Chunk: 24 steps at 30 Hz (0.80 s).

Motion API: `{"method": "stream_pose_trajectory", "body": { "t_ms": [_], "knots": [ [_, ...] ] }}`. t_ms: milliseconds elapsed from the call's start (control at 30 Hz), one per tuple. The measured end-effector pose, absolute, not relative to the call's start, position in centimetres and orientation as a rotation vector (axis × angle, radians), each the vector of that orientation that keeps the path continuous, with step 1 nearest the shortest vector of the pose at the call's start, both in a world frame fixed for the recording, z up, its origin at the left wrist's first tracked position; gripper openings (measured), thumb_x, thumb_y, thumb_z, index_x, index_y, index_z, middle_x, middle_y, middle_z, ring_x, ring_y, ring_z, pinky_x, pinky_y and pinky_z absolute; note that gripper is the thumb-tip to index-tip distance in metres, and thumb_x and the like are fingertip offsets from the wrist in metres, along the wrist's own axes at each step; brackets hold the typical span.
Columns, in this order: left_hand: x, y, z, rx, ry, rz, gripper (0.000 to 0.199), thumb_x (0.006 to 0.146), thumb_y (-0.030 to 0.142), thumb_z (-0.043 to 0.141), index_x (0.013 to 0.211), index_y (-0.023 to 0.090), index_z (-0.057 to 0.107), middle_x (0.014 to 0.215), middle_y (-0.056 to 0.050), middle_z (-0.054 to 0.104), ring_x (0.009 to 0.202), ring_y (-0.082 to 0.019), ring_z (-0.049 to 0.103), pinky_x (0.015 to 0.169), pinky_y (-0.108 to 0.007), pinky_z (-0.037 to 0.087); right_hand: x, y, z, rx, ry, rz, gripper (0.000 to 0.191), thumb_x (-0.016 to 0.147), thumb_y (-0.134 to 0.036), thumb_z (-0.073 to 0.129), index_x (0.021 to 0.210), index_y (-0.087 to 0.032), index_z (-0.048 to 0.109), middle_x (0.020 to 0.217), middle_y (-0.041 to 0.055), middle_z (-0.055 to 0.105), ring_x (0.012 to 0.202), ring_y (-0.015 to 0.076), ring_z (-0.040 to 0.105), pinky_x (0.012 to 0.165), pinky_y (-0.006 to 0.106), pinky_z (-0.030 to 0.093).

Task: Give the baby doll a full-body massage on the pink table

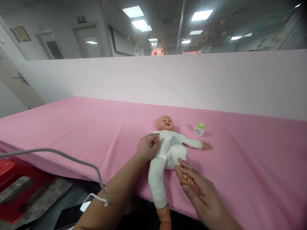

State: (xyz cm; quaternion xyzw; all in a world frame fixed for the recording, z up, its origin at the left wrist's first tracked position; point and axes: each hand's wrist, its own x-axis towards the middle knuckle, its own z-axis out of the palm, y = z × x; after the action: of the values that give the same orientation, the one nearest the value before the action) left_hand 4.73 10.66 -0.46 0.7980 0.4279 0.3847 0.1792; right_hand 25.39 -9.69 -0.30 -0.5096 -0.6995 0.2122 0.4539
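Observation:
A baby doll in a white bodysuit lies on its back on the pink cloth, head away from me. My left hand is closed around the doll's small hand and rests against the side of its chest. The fingers of my right hand grip the doll's bare foot, and that leg is bent at the knee. Its other leg stretches straight toward me, past the cloth's front edge. The free arm lies out to the right.
A small clear jar with a green lid stands right of the doll's head. A white low wall and glass run behind the cloth. A grey cable crosses above my left forearm. At lower left are a red stool and a dark phone.

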Motion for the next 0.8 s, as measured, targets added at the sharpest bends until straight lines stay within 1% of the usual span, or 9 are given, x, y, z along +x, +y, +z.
{"method": "stream_pose_trajectory", "body": {
  "t_ms": [67,167,267,467,600,800],
  "knots": [
    [4.6,10.7,-0.3,2.158,1.275,1.109,0.037,0.094,0.025,0.060,0.129,0.029,0.071,0.125,-0.003,0.076,0.111,-0.023,0.071,0.100,-0.038,0.056,25.8,-10.6,-0.6,-1.241,-1.732,0.498,0.044,0.101,-0.034,0.062,0.145,-0.030,0.062,0.155,0.0086,0.057,0.140,0.0301,0.057,0.112,0.043,0.051],
    [4.4,10.8,-0.2,1.990,1.327,1.165,0.033,0.097,0.031,0.059,0.127,0.028,0.072,0.113,-0.003,0.079,0.101,-0.022,0.073,0.094,-0.037,0.058,26.5,-11.8,-1.3,-1.212,-1.762,0.456,0.042,0.098,-0.037,0.067,0.139,-0.028,0.068,0.147,0.0102,0.064,0.130,0.0309,0.066,0.104,0.037,0.057],
    [4.2,10.9,-0.2,1.860,1.354,1.232,0.033,0.097,0.033,0.059,0.127,0.026,0.071,0.107,-0.003,0.079,0.096,-0.021,0.073,0.091,-0.035,0.058,27.3,-12.6,-2.4,-1.223,-1.823,0.407,0.043,0.094,-0.041,0.071,0.134,-0.027,0.073,0.139,0.0103,0.070,0.122,0.0311,0.071,0.098,0.034,0.060],
    [3.8,11.8,-0.9,1.658,1.343,1.351,0.033,0.098,0.037,0.058,0.127,0.027,0.069,0.109,-0.005,0.077,0.097,-0.021,0.071,0.087,-0.034,0.056,28.2,-13.6,-4.2,-1.284,-1.930,0.351,0.044,0.093,-0.042,0.072,0.136,-0.029,0.072,0.139,0.0065,0.071,0.121,0.0282,0.071,0.098,0.030,0.060],
    [3.1,13.1,-1.5,1.445,1.325,1.451,0.033,0.098,0.042,0.059,0.125,0.026,0.068,0.105,-0.005,0.075,0.096,-0.021,0.070,0.084,-0.033,0.055,27.9,-13.8,-4.6,-1.288,-2.010,0.313,0.044,0.095,-0.044,0.071,0.136,-0.029,0.072,0.138,0.0056,0.071,0.120,0.0263,0.073,0.098,0.029,0.060],
    [1.5,15.3,-1.9,1.010,1.328,1.576,0.024,0.095,0.035,0.062,0.116,0.024,0.068,0.117,-0.008,0.073,0.107,-0.021,0.068,0.087,-0.033,0.054,27.4,-13.9,-4.9,-1.195,-2.137,0.142,0.043,0.099,-0.037,0.067,0.142,-0.032,0.067,0.135,0.0029,0.073,0.113,0.0215,0.076,0.095,0.024,0.062]
  ]
}}
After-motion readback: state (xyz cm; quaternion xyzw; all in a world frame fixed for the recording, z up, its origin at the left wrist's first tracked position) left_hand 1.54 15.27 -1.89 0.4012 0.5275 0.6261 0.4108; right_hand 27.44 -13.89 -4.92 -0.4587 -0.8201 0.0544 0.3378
